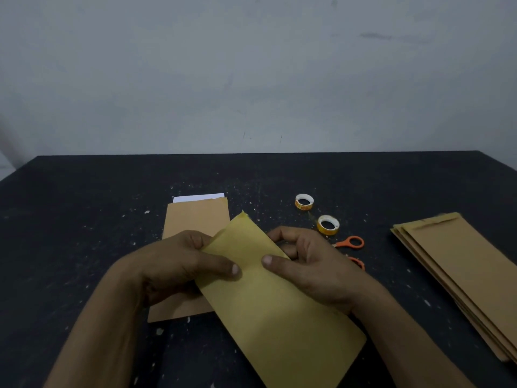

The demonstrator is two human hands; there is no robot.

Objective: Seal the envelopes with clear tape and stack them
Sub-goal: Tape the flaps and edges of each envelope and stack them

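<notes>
I held a yellow-brown envelope [277, 298] slantwise above the table, its flap end tipped away from me. Another envelope [193, 219] lay flat beneath, white paper showing at its open top, and a fanned stack of envelopes [458, 270] rested far right near two tape rolls [328, 224].

Bare forearms — no sleeves, rings or watch on either hand [179, 264].

The table [84, 205] is black with lots of little white specks on it. Behind it stands a plain grey wall [251, 65].
</notes>
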